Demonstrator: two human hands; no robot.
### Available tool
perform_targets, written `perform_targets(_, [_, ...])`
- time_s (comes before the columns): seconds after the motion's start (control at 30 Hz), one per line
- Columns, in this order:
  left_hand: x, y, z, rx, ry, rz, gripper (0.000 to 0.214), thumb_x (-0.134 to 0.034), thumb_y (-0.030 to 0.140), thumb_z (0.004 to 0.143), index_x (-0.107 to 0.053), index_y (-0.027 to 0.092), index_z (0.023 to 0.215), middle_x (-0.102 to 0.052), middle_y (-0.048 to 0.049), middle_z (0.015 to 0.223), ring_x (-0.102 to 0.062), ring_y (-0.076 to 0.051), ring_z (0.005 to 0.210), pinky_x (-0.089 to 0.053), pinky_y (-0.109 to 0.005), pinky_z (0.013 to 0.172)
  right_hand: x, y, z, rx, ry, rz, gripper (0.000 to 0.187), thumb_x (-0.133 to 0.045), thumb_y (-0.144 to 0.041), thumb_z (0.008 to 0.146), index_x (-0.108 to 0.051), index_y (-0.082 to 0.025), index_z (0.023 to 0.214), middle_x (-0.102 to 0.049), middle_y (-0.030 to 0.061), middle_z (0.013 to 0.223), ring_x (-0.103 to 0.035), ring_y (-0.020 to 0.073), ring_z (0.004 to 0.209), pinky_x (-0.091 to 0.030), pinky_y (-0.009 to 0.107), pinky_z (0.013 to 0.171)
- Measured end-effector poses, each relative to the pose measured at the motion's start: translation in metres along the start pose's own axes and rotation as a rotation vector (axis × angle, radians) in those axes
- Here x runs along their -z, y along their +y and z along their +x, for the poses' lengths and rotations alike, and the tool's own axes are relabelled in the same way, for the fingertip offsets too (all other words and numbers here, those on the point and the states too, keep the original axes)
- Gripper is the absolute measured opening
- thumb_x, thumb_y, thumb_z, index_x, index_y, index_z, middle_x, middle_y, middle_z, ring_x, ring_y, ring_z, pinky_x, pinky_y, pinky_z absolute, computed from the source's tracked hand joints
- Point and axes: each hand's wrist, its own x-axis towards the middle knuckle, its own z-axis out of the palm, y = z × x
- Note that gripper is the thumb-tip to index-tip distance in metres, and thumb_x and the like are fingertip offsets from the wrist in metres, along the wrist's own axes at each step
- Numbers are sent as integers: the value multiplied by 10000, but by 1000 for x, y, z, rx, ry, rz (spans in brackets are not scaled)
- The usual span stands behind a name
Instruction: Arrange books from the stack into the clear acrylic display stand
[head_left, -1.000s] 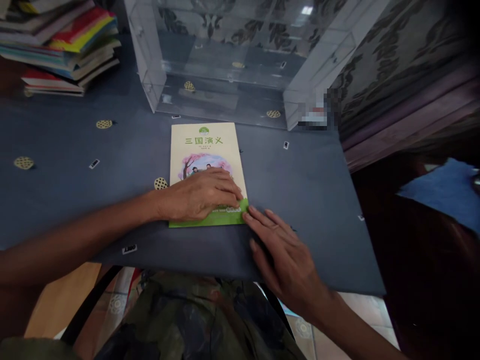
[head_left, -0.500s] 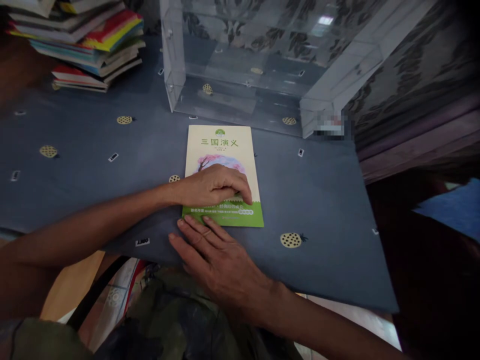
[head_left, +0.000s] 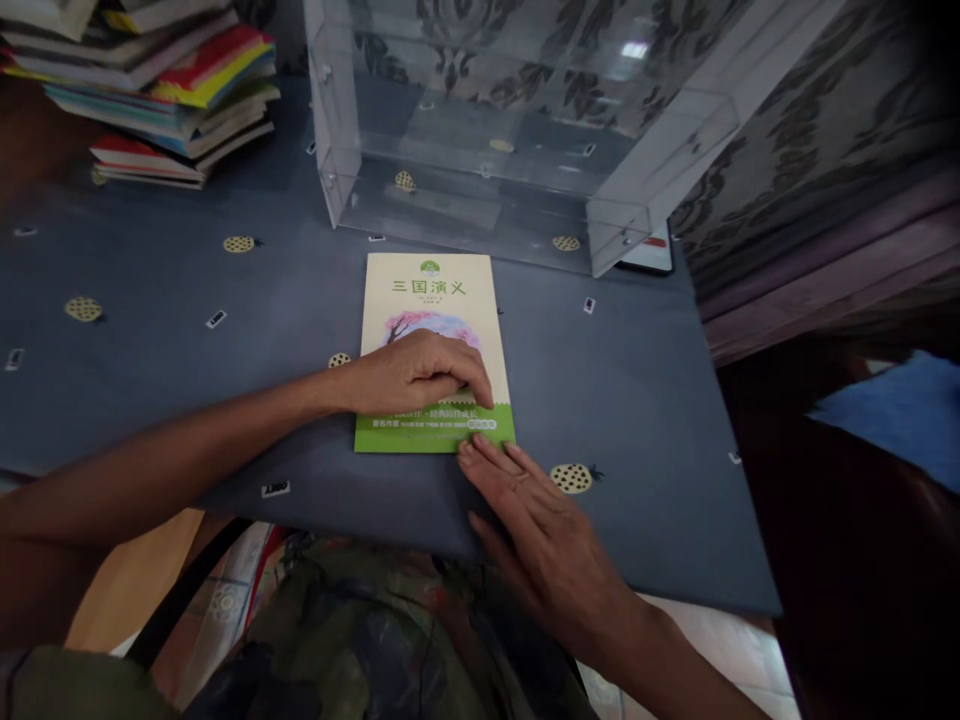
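Observation:
A closed book (head_left: 427,290) with a cream and green cover lies flat on the cloth. It shows large green Chinese characters and a picture of a pink blossoming tree. Across the middle of the cover rests my left hand (head_left: 424,370), fingers bent downward and not gripping anything; the fingers farther back are partly hidden. My right hand (head_left: 536,510) is open, palm down, its fingertips touching the lower right corner of the book while the rest lies on the cloth and over the table's front edge. A ring circles one finger.
Behind the book stands a clear acrylic shelf box (head_left: 480,235). A leaning stack of books (head_left: 157,110) is at the back left. A phone-like device (head_left: 654,250) lies beside the box. The blue patterned tablecloth (head_left: 637,400) ends at the right and front edges.
My right hand has slid rightward along the book's bottom edge, from its lower left to its lower right corner. My left hand has stayed on the cover. The view has shifted slightly.

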Motion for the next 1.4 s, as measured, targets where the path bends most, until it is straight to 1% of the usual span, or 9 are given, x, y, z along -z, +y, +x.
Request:
perform_targets(0.13, [-2,4,0,-36,3,100,349,-425,62,936,-740,191,1014,-754,-80,1033,-688,-169,1000,-536,-335,918,4,4,-7,-41,34,-12,695,-460,-92,968,-190,-220,1595,-585,124,1423,-551,235,1330,-486,486,1113])
perform_targets(0.23, [-8,8,-1,-104,-24,295,312,-445,120,966,-717,178,1107,-719,-107,1192,-649,-204,1141,-489,-389,1020,4,6,-8,-26,54,-25,684,-461,-96,968,-201,-200,1592,-592,134,1414,-580,231,1300,-503,470,1095])
perform_targets(0.37, [-19,9,-3,-123,-118,546,362,-421,254,1037,-592,125,1329,-575,-125,1437,-465,-220,1396,-334,-406,1176,4,6,-8,3,91,-54,678,-466,-75,955,-232,-173,1583,-614,135,1390,-578,216,1304,-519,431,1080])
perform_targets(0.5, [-19,1,1,-30,-167,696,518,-383,417,1054,-401,150,1498,-400,-106,1578,-280,-192,1503,-189,-390,1237,6,6,-8,17,100,-60,637,-473,-80,952,-314,-180,1560,-623,119,1382,-587,203,1293,-518,386,1083])
perform_targets(0.67, [6,-23,13,112,-163,783,658,-308,554,1037,-247,172,1569,-232,-110,1646,-173,-192,1535,-109,-397,1245,10,5,-6,26,92,-76,627,-458,-58,935,-365,-191,1541,-611,107,1395,-586,201,1293,-523,373,1076])
perform_targets(0.83, [42,-46,19,201,-98,842,676,-275,565,1037,-207,164,1576,-203,-134,1649,-145,-207,1540,-109,-407,1237,8,6,-6,33,88,-103,602,-451,-50,929,-401,-166,1518,-618,115,1386,-587,208,1292,-537,391,1059])
perform_targets(0.97, [55,-49,12,293,-59,875,667,-223,547,1046,-224,132,1569,-204,-149,1648,-147,-236,1539,-116,-445,1237,5,6,-8,37,106,-116,533,-464,-50,927,-488,-138,1452,-624,124,1379,-571,214,1311,-535,402,1062])
perform_targets(1.27, [33,-40,-32,379,124,893,747,-237,625,1015,-252,112,1557,-201,-214,1635,-89,-337,1536,-135,-555,1222,1,5,-10,55,138,-123,485,-478,-46,915,-552,-125,1387,-621,124,1385,-551,213,1333,-525,402,1078])
perform_targets(1.4, [25,-37,-40,427,154,884,775,-246,646,1003,-263,101,1554,-169,-224,1640,-58,-361,1533,-145,-578,1219,-2,3,-11,54,140,-153,425,-480,-68,925,-592,-108,1332,-614,136,1392,-540,218,1344,-523,404,1082])
